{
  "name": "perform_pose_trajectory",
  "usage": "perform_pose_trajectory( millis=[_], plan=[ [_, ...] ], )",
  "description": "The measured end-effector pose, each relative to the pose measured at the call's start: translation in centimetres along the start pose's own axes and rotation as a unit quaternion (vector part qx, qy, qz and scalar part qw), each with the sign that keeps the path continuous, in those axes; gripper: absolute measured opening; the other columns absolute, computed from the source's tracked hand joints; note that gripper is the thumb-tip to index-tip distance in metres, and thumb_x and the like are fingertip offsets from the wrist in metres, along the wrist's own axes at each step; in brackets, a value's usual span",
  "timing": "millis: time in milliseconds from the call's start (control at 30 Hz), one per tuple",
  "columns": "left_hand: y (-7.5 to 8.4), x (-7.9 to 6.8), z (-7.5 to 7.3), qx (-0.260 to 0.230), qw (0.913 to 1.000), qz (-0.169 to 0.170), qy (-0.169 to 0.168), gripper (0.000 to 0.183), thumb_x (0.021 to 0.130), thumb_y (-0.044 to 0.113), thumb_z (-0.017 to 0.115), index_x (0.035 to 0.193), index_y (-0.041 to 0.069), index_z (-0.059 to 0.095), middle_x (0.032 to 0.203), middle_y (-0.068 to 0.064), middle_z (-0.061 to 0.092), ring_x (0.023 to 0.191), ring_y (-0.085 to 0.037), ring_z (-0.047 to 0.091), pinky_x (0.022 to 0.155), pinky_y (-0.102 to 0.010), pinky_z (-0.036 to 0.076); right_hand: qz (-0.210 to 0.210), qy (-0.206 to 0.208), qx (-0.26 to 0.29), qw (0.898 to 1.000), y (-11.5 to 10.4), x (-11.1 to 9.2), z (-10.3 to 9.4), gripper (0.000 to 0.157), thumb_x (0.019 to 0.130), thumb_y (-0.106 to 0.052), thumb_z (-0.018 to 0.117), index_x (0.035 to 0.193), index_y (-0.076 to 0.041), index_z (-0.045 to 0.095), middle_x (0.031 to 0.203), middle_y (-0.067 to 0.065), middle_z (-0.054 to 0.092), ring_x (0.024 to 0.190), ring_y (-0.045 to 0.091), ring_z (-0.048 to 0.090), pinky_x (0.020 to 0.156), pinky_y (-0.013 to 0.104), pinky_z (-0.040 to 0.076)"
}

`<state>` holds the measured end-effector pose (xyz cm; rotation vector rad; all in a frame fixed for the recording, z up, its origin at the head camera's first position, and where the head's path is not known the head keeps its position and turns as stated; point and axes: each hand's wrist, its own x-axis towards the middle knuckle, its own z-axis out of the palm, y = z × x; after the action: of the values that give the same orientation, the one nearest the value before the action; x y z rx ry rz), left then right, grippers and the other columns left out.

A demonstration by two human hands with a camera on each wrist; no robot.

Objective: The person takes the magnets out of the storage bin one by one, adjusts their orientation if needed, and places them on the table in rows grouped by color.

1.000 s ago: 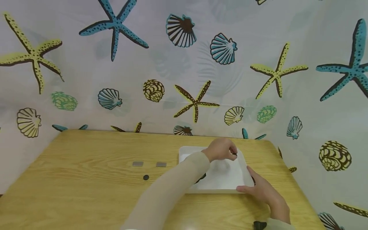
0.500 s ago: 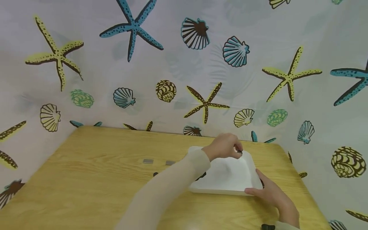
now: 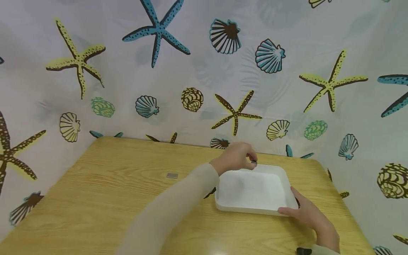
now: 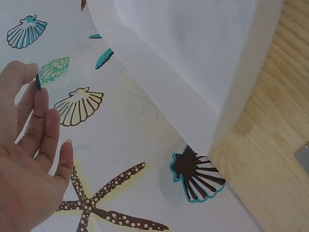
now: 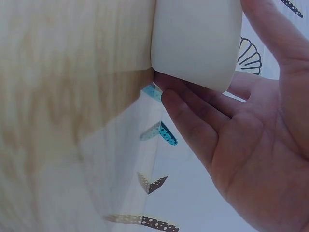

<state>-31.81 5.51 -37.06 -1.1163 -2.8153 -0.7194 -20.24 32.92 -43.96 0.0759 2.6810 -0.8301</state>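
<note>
My left hand [image 3: 237, 156] is over the far rim of a white rectangular tray [image 3: 255, 209], pinching a small, thin dark piece [image 3: 254, 162] between thumb and fingertips. In the left wrist view the piece [image 4: 38, 81] appears edge-on as a narrow dark strip, and the other fingers are loosely bent. The tray lies on the wooden table, its inside white and bare where it shows. My right hand [image 3: 310, 212] grips the near right corner, thumb at the front wall and fingers along the right side. In the right wrist view, fingertips [image 5: 169, 99] reach the tray's lower edge.
A flat grey rectangle [image 3: 172, 175] lies on the wooden table [image 3: 105, 191] left of the tray. My left sleeve [image 3: 169, 209] crosses the middle of the table. A cloth [image 3: 197, 53] printed with shells and starfish hangs behind and at both sides.
My left hand has moved left along the tray's far side with the dark piece still pinched. The right hand keeps its grip on the corner. The head view has swung slightly left.
</note>
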Motion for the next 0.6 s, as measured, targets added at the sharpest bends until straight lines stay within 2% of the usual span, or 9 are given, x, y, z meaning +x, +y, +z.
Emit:
perform_pose_trajectory(
  millis=[367, 600],
  plan=[
    [-4.4, -4.6, -1.1, -0.036, 0.9979, -0.029, 0.046, 0.012, 0.093, 0.027, 0.077, 0.1, 0.017, 0.08, 0.103, 0.003, 0.075, 0.103, -0.022, 0.069, 0.09, -0.033, 0.055, -0.01, -0.007, -0.007, 1.0, -0.2, -0.1, -0.1, 0.123, 0.087, -0.065, 0.072, 0.163, 0.004, 0.004, 0.165, 0.037, 0.011, 0.151, 0.059, 0.017, 0.12, 0.071, 0.023],
    [-6.1, -8.0, -2.8, -0.068, 0.9925, -0.08, 0.063, 0.011, 0.093, 0.025, 0.076, 0.101, 0.018, 0.079, 0.105, 0.003, 0.073, 0.102, -0.018, 0.066, 0.091, -0.035, 0.054, -0.017, -0.008, -0.017, 1.0, -0.2, -0.2, 0.0, 0.122, 0.088, -0.064, 0.071, 0.162, 0.006, 0.004, 0.164, 0.04, 0.012, 0.15, 0.06, 0.019, 0.118, 0.072, 0.025]
  ],
)
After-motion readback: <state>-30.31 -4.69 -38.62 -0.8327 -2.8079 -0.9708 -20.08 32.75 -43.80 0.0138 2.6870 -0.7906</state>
